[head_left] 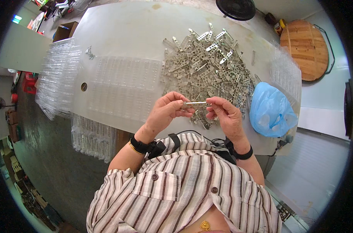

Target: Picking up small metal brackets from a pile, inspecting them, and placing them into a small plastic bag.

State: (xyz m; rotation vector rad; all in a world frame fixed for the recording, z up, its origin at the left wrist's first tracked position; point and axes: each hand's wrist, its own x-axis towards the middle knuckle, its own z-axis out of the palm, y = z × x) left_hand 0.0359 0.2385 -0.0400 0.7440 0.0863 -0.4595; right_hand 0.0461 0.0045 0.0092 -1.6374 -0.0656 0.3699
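Observation:
A slim, shiny metal strip (196,103) is held level between my two hands, just in front of the heap. My left hand (166,110) pinches its left end between thumb and fingers. At the other end, my right hand (226,113) grips it the same way, fingers curled. Beyond both hands spreads a large pile of perforated metal strips (205,66), loosely tangled on the pale table (122,27). To the left of the pile lies a clear plastic tray (126,83) with rows of slots.
A blue plastic bag (271,110) sits right of my right hand. Stacked clear trays (58,77) stand at the table's left edge, more trays (287,72) at the right. A small cluster of metal bits (90,53) lies far left. A round wooden board (304,50) leans at the right wall.

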